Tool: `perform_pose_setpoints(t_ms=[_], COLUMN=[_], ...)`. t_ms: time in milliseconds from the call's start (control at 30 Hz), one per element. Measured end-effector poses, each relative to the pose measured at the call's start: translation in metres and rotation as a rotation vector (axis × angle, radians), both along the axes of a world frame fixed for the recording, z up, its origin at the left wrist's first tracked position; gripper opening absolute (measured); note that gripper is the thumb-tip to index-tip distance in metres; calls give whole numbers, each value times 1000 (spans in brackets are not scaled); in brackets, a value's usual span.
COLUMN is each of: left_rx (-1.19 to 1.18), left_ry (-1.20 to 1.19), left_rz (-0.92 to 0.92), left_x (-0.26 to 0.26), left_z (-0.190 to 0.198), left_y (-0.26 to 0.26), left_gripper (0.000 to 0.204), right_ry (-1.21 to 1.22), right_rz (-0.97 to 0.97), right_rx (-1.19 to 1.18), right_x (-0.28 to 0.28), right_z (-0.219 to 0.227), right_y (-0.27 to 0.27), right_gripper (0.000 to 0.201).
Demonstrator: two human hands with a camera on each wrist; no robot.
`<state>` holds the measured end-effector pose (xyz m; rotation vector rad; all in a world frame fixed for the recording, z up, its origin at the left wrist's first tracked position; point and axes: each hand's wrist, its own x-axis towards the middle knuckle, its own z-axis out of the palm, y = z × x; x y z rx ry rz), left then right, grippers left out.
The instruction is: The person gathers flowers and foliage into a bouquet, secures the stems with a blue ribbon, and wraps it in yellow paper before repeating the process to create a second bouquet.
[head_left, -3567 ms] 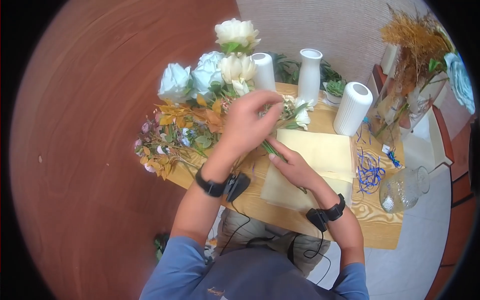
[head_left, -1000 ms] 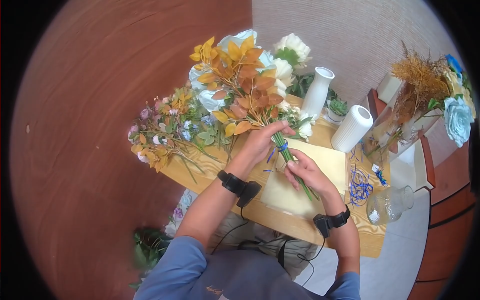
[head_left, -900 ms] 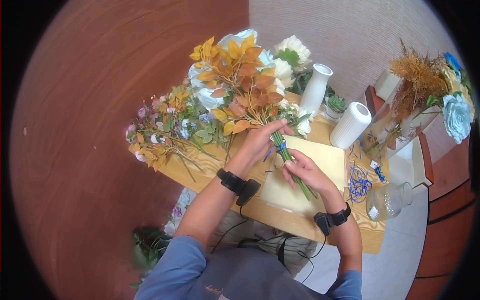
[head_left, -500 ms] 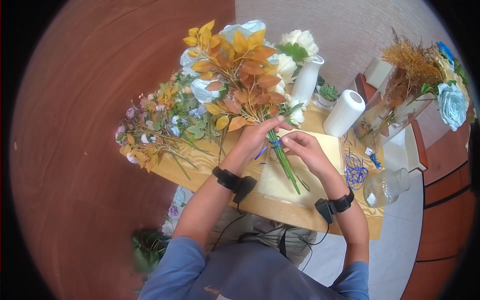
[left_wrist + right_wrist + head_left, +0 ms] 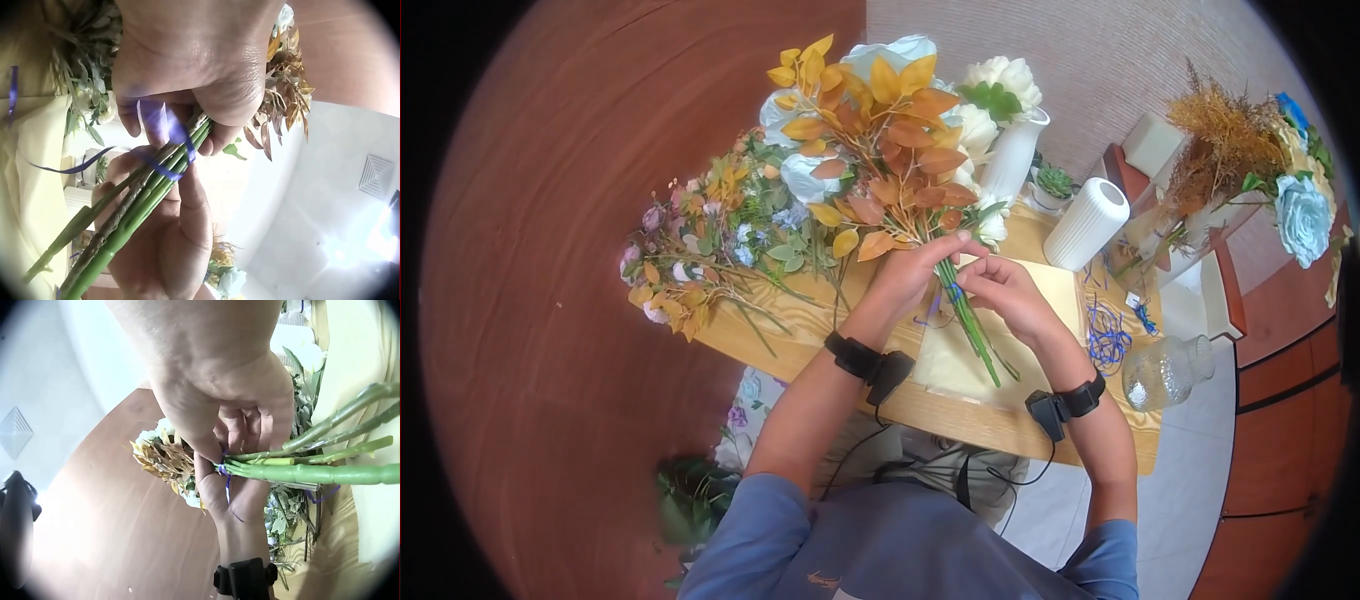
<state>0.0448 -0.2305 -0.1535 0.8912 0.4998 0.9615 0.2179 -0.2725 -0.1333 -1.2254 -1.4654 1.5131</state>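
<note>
A bouquet of orange leaves (image 5: 900, 160), pale blue roses (image 5: 810, 178) and cream flowers is held upright over the table. My left hand (image 5: 912, 275) grips its green stems (image 5: 975, 335) just below the leaves. Blue ribbon (image 5: 172, 147) circles the stems, with a loose end trailing in the left wrist view. My right hand (image 5: 1012, 297) has thumb and fingers together at the ribbon, beside the left fingertips. In the right wrist view the right hand (image 5: 219, 387) pinches at the ribbon knot (image 5: 222, 469), the cut stem ends pointing right.
Yellow wrapping sheets (image 5: 945, 365) lie under the stems. Behind stand white vases (image 5: 1088, 225) and a small succulent (image 5: 1055, 180). Blue ribbon strands (image 5: 1108, 340) and a glass vase (image 5: 1165, 375) are at the right, loose flower stems (image 5: 710, 265) at the left, and a vase arrangement (image 5: 1225, 135) beyond.
Earlier the right hand held the lower stems; it has moved up to the ribbon near the left hand. The bouquet was turned from behind the left hand to stand upright.
</note>
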Motion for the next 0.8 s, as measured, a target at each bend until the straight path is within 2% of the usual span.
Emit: perform_pose_setpoints(t_ms=[67, 100, 167, 300, 400, 467, 500, 567, 700, 767, 800], left_rx=[2, 1, 72, 65, 67, 35, 34, 100, 73, 35, 35], left_ry=[64, 62, 44, 75, 19, -17, -18, -30, -67, -63, -64], left_rz=[-3, -2, -8, 13, -18, -27, -29, -23, -43, -42, -39], left_x=[-1, -2, -4, -6, -6, -4, -4, -2, -1, -1, -2], left_z=[0, -3, -10, -11, -7, -7, -5, -1, -2, 6, 5], left_y=[0, 1, 5, 6, 4, 4, 3, 0, 0, -6, -5], left_gripper=[31, 31, 31, 31, 32, 32, 32, 32, 32, 32, 32], right_ry=[161, 159, 291, 331, 271, 63, 62, -220, -330, -269, -270], right_rz=[3, 4, -35, -59, -25, -64, -66, -77, -59, -194, -191], right_rx=[5, 3, -106, -132, -130, -11, -12, 130, 275, 435, 436], right_x=[0, 1, 7, 23, 28, 28, 29, 32, 26, 24, 21], right_z=[-1, 0, 4, 4, 4, 5, 2, -4, -7, -1, 6], right_y=[2, 3, 4, 4, 4, 3, 5, 8, 4, 2, -2], right_gripper=[16, 16, 13, 11, 12, 17, 17, 20, 19, 18, 18])
